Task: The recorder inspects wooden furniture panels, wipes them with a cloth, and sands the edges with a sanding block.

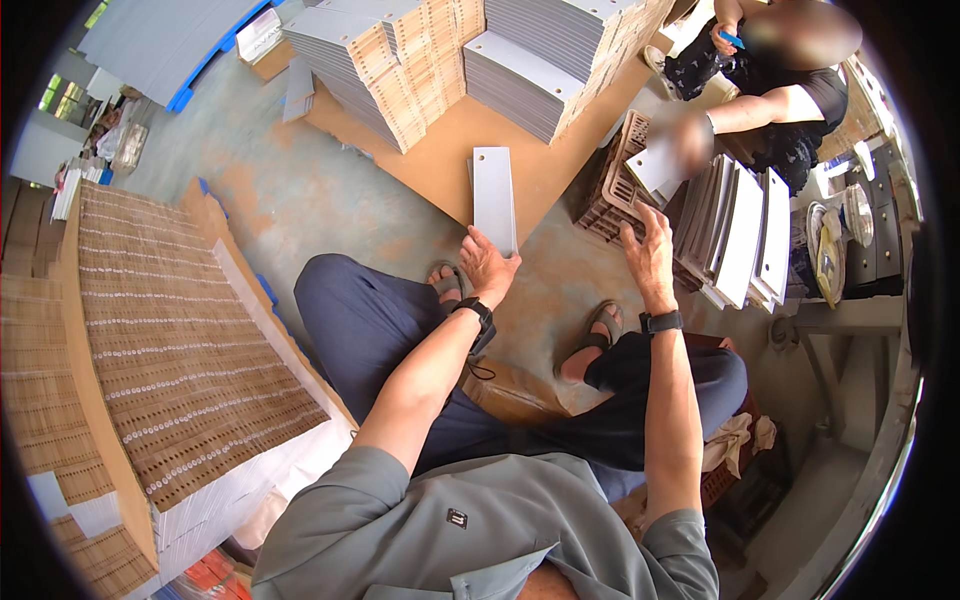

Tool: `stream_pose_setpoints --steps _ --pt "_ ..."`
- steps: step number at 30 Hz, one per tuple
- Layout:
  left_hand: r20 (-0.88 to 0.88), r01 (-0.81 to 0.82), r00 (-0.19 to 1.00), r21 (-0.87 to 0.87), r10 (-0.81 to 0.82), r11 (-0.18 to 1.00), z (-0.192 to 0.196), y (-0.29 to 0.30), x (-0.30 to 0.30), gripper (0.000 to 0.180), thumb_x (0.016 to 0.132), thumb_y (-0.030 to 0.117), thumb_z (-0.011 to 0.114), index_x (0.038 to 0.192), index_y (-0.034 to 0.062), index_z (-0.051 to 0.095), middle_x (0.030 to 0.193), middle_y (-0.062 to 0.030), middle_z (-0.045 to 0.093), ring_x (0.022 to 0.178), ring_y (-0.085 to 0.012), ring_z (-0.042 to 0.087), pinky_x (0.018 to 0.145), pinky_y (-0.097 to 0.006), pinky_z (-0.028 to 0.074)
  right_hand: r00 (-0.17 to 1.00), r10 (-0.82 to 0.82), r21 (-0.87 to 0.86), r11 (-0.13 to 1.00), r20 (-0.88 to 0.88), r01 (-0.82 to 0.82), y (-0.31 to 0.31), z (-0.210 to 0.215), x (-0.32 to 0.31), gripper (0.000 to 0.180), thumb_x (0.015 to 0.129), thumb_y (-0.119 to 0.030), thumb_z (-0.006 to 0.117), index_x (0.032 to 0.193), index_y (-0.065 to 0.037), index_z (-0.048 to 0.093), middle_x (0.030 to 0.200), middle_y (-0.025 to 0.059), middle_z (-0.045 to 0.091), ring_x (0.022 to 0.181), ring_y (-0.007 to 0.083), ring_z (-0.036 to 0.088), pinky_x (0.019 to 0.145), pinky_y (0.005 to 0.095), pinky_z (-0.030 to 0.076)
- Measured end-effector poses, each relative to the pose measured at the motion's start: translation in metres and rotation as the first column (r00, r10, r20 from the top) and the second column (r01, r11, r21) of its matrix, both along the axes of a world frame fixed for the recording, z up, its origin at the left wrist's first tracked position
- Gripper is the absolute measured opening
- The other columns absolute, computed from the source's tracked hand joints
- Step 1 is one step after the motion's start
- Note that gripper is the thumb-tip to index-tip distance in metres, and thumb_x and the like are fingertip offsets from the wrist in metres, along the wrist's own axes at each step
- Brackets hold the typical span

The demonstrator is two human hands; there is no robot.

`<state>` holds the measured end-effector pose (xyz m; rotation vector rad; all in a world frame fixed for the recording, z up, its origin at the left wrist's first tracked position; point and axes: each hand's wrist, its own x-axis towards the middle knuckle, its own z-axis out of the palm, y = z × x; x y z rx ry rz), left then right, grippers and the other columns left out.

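My left hand [487,268] is at the near end of a small stack of narrow pale grey panels [493,190]. Its fingers and thumb close round the panels' end, which rests by the corner of a brown board [400,165]. Each panel has a small hole near its far end. My right hand [652,252] is raised, holding nothing, its fingers apart. It hovers beside a brown plastic crate [600,225] and a row of white panels [722,235] standing on edge.
Tall stacks of grey panels [530,70] stand on the brown board. At the right a co-worker's hand [685,145], blurred, is at a white panel over the crate. A large stack of brown-edged panels [200,330] rises at my left. A metal-framed table [850,315] stands right.
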<state>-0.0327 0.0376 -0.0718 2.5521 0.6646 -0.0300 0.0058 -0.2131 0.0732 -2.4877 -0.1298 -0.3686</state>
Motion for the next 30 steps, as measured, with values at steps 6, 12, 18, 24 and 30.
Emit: stream_pose_setpoints --steps 6,12,18,24,30 --pt "0.187 -0.050 0.976 -0.318 0.114 0.947 0.017 0.009 -0.002 0.098 0.079 0.037 0.075 0.150 -0.0068 0.023 0.131 -0.0241 0.050 0.122 -0.0339 0.053 0.102 -0.047 0.044 0.948 0.185 0.266 0.957 -0.259 -0.114 0.055 -0.030 -0.001 0.057 0.090 -0.037 0.069 0.132 -0.001 0.056 0.125 0.0245 0.060 0.120 0.0375 0.056 0.103 0.0447 0.045" --pt "0.094 0.104 0.994 -0.977 0.061 -0.184 0.082 -0.026 -0.052 0.057 0.094 0.036 0.057 0.137 0.0019 0.042 0.121 -0.0094 0.059 0.110 -0.0202 0.061 0.101 -0.037 0.047 0.706 0.427 0.684 0.721 -0.565 0.112 0.103 -0.015 -0.016 0.079 0.090 -0.046 0.069 0.148 -0.002 0.040 0.125 0.0243 0.061 0.120 0.0307 0.056 0.100 0.0410 0.045" --pt "-0.080 -0.070 0.996 -0.981 0.049 -0.183 0.057 -0.034 -0.071 0.052 0.097 0.032 0.054 0.141 0.0080 0.041 0.124 -0.0098 0.058 0.104 -0.0227 0.063 0.098 -0.040 0.048 0.882 0.131 0.207 0.978 -0.452 -0.040 0.108 -0.066 -0.019 0.095 0.079 -0.037 0.076 0.155 -0.006 0.028 0.126 0.0300 0.051 0.116 0.0411 0.054 0.101 0.0450 0.045" --pt "-0.107 -0.143 0.984 -0.949 0.140 0.282 -0.037 -0.033 -0.090 0.050 0.098 0.032 0.056 0.140 0.0081 0.041 0.116 -0.0090 0.057 0.098 -0.0220 0.062 0.088 -0.039 0.050 0.771 -0.132 -0.246 0.969 -0.623 -0.033 0.112 -0.110 -0.024 0.104 0.074 -0.039 0.077 0.158 -0.017 0.020 0.134 0.0303 0.042 0.119 0.0484 0.050 0.098 0.0525 0.049" --pt "0.017 -0.051 0.986 -0.917 0.165 0.396 -0.040 -0.047 -0.079 0.046 0.097 0.028 0.059 0.135 0.0064 0.044 0.106 -0.0107 0.062 0.093 -0.0213 0.061 0.083 -0.037 0.050 0.799 -0.172 -0.268 0.963 -0.576 0.014 0.096 -0.100 -0.039 0.103 0.073 -0.037 0.078 0.157 -0.014 0.022 0.131 0.0279 0.045 0.120 0.0475 0.050 0.097 0.0509 0.050"
